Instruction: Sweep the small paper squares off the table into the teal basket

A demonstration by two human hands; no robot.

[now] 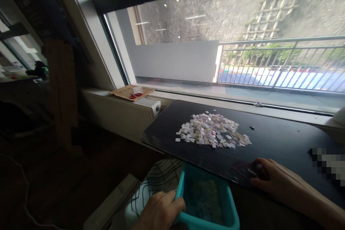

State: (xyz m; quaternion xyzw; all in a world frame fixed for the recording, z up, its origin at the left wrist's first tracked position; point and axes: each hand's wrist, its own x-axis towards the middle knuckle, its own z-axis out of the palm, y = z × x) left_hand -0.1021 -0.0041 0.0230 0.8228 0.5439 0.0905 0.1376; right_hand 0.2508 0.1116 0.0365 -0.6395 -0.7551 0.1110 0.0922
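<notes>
My left hand (163,208) is closed on the near left rim of a teal plastic bin (234,206), just below the table's front edge. Pale scraps lie inside the bin, dim and hard to make out. On the dark table, my right hand (269,178) is cupped near the front edge, its thumb and forefinger apart. A few thin slivers (241,172) lie by its fingertips; the space under the palm is in shadow. Beyond both hands, a heap of small cut paper pieces (208,129) is spread on the tabletop.
Red-handled scissors (136,95) rest on brown cardboard (122,92) on the sill at left. A small dark piece (251,127) lies right of the heap. Checked cloth (161,174) sits beside the bin. A window (175,25) runs behind the table (283,125).
</notes>
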